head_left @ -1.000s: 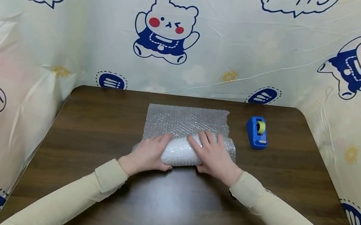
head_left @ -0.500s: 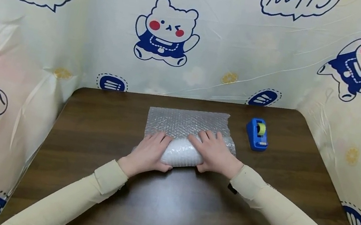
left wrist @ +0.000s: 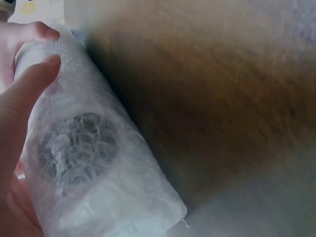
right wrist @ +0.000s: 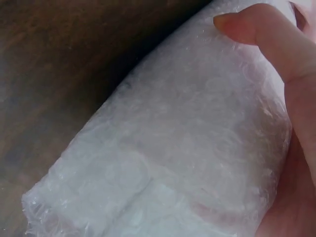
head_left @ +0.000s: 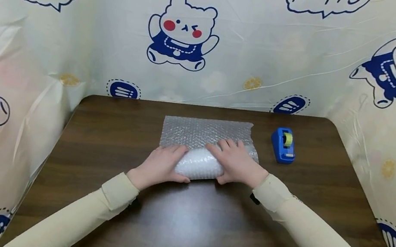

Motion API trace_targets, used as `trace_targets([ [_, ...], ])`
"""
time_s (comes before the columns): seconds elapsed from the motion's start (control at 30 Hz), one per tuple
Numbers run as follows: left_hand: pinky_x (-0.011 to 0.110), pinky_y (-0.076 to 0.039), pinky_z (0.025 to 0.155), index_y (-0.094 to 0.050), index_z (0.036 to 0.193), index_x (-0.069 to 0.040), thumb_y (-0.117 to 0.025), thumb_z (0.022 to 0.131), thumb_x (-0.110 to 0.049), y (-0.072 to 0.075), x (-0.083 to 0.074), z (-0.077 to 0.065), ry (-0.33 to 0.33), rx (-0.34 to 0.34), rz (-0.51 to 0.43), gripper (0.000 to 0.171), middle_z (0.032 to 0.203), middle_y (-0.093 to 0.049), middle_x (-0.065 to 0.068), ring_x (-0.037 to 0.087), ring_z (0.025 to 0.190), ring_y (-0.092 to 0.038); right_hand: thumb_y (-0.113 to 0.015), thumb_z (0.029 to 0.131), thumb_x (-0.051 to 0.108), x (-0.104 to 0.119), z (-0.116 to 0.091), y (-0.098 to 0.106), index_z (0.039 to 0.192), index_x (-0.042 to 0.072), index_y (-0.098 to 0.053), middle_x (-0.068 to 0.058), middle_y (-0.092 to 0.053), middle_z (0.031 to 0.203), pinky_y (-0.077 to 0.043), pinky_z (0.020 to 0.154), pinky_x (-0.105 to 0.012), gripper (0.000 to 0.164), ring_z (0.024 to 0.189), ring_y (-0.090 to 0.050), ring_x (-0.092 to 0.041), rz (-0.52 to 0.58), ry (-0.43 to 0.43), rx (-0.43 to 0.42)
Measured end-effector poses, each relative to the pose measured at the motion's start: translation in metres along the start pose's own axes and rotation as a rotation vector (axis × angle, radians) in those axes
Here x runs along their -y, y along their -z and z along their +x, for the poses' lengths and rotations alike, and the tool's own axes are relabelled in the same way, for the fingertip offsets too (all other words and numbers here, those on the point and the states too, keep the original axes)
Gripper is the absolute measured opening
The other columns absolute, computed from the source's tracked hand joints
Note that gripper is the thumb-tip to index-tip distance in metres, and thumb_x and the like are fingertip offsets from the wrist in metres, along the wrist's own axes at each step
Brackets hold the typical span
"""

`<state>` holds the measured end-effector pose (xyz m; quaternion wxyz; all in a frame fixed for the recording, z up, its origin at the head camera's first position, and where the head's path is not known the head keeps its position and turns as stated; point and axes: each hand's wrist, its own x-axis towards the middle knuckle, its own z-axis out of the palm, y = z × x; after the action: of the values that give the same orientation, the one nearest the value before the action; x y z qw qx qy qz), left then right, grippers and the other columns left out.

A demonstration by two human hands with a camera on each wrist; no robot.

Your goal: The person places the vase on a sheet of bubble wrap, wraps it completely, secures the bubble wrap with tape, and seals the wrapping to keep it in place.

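Observation:
In the head view, a white cylinder-like object wrapped in bubble wrap lies on the table. A flat part of the bubble wrap sheet spreads out behind it. My left hand grips the left part of the roll, thumb at the near side and fingers over the top. On the right part, my right hand holds it the same way. The left wrist view shows the roll's end, where a round, dark opening shows through crumpled wrap. What lies inside cannot be made out.
A blue tape dispenser with yellowish tape stands right of the sheet. The dark brown wooden table has rounded back corners. A printed cloth with bears hangs around its back and sides.
Both hands and the roll have shifted slightly away from my body, over the sheet. The tape dispenser stays where it was.

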<state>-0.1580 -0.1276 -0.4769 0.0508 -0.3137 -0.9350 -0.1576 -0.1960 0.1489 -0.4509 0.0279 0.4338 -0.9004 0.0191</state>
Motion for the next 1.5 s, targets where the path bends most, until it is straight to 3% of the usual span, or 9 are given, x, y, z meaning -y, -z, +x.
trace_targets([
  [0.27,0.078,-0.038,0.101,-0.048,0.140,-0.011,-0.092,0.070,-0.059,0.001,0.002,-0.001,0.057,0.095,-0.045,0.095,0.126,-0.067,0.011,0.029,0.113,-0.068,-0.092,0.067,0.049,-0.004,0.003,0.003,0.148,0.012,-0.049,-0.018,-0.061,0.128,-0.051,0.087,-0.061,0.099,0.113,-0.060,-0.040,0.003,0.027,0.002],
  [0.4,0.078,-0.037,0.102,-0.049,0.141,-0.011,-0.090,0.076,-0.052,-0.001,0.004,-0.002,0.051,0.087,-0.020,0.087,0.126,-0.067,0.014,0.032,0.114,-0.069,-0.088,0.068,0.051,-0.006,0.005,0.001,0.146,0.012,-0.049,-0.019,-0.060,0.133,-0.050,0.094,-0.062,0.097,0.118,-0.059,-0.040,-0.030,0.028,-0.013],
  [0.53,0.079,-0.037,0.101,-0.049,0.141,-0.010,-0.089,0.078,-0.051,-0.002,0.005,-0.001,0.050,0.082,-0.014,0.086,0.127,-0.067,0.014,0.032,0.114,-0.068,-0.086,0.069,0.054,-0.005,0.003,-0.001,0.145,0.010,-0.050,-0.023,-0.054,0.145,-0.035,0.111,-0.070,0.094,0.135,-0.050,-0.043,-0.070,0.027,-0.034],
  [0.67,0.081,-0.034,0.102,-0.050,0.141,-0.010,-0.089,0.077,-0.052,-0.001,0.006,0.002,0.055,0.084,-0.021,0.086,0.126,-0.068,0.014,0.032,0.113,-0.069,-0.084,0.071,0.056,-0.004,0.001,-0.001,0.143,0.009,-0.052,-0.020,-0.056,0.139,-0.026,0.116,-0.071,0.092,0.133,-0.049,-0.040,-0.129,0.039,-0.069],
  [0.9,0.080,-0.031,0.106,-0.053,0.139,-0.011,-0.088,0.077,-0.054,0.000,0.008,0.002,0.062,0.068,-0.008,0.082,0.127,-0.068,0.012,0.030,0.121,-0.063,-0.085,0.072,0.058,0.005,0.000,-0.002,0.152,0.006,-0.044,-0.019,-0.058,0.131,-0.039,0.107,-0.067,0.103,0.122,-0.054,-0.039,-0.219,0.031,-0.065],
  [1.03,0.080,-0.031,0.106,-0.053,0.140,-0.012,-0.087,0.078,-0.055,-0.002,0.005,-0.003,0.084,0.086,-0.017,0.082,0.130,-0.067,0.011,0.032,0.125,-0.060,-0.088,0.066,0.070,0.014,-0.003,-0.008,0.155,0.008,-0.040,-0.022,-0.058,0.130,-0.044,0.102,-0.064,0.119,0.118,-0.054,-0.041,-0.281,0.032,-0.064],
  [1.13,0.080,-0.034,0.104,-0.052,0.140,-0.014,-0.087,0.078,-0.055,-0.003,0.004,-0.005,0.101,0.096,-0.042,0.082,0.130,-0.067,0.011,0.033,0.124,-0.061,-0.088,0.063,0.073,0.018,-0.003,-0.011,0.152,0.009,-0.042,-0.022,-0.058,0.128,-0.045,0.101,-0.064,0.119,0.117,-0.056,-0.042,-0.308,0.018,-0.077],
  [1.3,0.073,-0.043,0.097,-0.052,0.140,-0.016,-0.088,0.076,-0.057,-0.003,0.008,-0.004,0.112,0.093,-0.111,0.084,0.127,-0.068,0.008,0.027,0.114,-0.065,-0.089,0.066,0.066,0.017,-0.001,-0.014,0.147,0.011,-0.046,-0.020,-0.058,0.126,-0.047,0.098,-0.062,0.106,0.116,-0.056,-0.041,-0.285,-0.001,-0.118],
  [1.5,0.042,-0.055,0.081,-0.051,0.144,-0.020,-0.087,0.079,-0.055,-0.001,0.016,-0.005,0.133,0.150,-0.355,0.082,0.123,-0.066,0.001,0.015,0.096,-0.064,-0.090,0.066,0.059,0.016,-0.001,-0.017,0.144,0.011,-0.048,-0.021,-0.057,0.131,-0.047,0.097,-0.064,0.101,0.123,-0.054,-0.044,-0.219,0.006,-0.148],
])
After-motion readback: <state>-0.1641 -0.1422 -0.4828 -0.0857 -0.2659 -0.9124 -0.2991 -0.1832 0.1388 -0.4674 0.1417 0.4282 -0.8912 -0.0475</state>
